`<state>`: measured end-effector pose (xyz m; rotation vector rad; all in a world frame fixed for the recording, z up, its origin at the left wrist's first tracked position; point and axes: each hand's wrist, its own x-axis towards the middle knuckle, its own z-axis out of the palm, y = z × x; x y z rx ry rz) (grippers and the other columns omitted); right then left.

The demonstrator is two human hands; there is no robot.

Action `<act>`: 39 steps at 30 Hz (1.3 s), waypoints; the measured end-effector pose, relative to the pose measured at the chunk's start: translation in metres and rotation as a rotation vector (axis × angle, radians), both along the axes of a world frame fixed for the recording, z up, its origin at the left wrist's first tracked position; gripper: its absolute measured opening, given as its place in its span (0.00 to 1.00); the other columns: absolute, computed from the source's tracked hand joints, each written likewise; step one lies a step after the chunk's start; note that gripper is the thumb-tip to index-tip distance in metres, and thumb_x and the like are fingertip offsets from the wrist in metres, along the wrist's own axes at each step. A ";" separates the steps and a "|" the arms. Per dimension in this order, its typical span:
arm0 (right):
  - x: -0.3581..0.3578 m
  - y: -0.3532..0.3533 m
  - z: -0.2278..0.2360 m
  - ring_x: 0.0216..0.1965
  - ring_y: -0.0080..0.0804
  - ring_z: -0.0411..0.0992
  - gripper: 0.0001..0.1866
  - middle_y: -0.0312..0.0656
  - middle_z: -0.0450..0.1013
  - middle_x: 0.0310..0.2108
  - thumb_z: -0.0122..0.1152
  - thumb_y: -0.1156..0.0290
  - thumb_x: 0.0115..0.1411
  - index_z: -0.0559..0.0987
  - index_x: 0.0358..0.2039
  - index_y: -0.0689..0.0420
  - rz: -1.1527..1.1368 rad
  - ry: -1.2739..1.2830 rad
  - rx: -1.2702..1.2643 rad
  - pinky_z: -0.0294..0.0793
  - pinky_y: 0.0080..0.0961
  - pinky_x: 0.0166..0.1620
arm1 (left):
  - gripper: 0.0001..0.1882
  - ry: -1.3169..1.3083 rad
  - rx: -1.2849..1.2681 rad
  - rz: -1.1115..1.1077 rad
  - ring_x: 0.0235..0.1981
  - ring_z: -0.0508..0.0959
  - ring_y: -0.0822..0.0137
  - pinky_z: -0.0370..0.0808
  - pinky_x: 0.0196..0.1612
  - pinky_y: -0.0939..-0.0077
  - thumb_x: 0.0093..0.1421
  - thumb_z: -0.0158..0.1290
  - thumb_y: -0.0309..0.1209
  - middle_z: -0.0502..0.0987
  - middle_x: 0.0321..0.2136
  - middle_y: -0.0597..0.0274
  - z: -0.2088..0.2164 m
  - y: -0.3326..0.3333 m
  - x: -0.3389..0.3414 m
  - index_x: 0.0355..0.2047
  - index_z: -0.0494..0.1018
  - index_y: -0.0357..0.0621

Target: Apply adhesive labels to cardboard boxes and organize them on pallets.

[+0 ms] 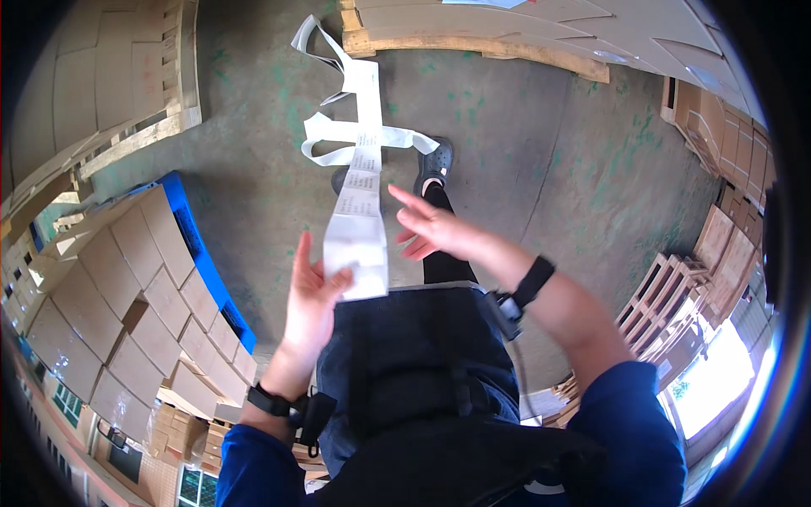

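warehouse | stacked cardboard boxes (127,296) | blue pallet (203,253) | wooden pallets (667,296) | bare concrete floor (541,152)

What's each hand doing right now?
Left hand: closed on the end of the white label strip.
Right hand: open, fingers spread, holding nothing.

Label strip (358,198) print too small; pallet (473,42) cut off.
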<state>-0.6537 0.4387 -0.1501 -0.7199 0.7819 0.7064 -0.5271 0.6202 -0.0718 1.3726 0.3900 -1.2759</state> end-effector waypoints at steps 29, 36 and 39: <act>-0.009 -0.064 0.017 0.26 0.25 0.70 0.06 0.37 0.72 0.26 0.53 0.73 0.54 0.75 0.32 0.61 -0.396 -0.093 -0.873 0.69 0.20 0.31 | 0.18 -0.520 -0.070 -0.740 0.34 0.72 0.71 0.69 0.38 0.78 0.52 0.52 0.22 0.70 0.34 0.61 -0.060 -0.097 0.018 0.45 0.68 0.41; 0.005 -0.073 0.016 0.33 0.32 0.70 0.11 0.40 0.72 0.31 0.59 0.69 0.50 0.75 0.35 0.57 -0.220 -0.420 -1.547 0.67 0.23 0.37 | 0.34 -1.104 -0.155 -0.972 0.40 0.73 0.53 0.73 0.37 0.70 0.43 0.48 0.15 0.67 0.46 0.52 -0.042 -0.102 0.034 0.53 0.59 0.46; 0.027 -0.062 0.014 0.41 0.35 0.67 0.17 0.41 0.69 0.40 0.63 0.69 0.46 0.75 0.38 0.57 0.036 -0.757 -1.198 0.66 0.29 0.44 | 0.29 -0.721 -0.167 -0.814 0.38 0.73 0.56 0.71 0.38 0.74 0.45 0.49 0.17 0.66 0.45 0.50 -0.054 -0.105 0.028 0.51 0.60 0.38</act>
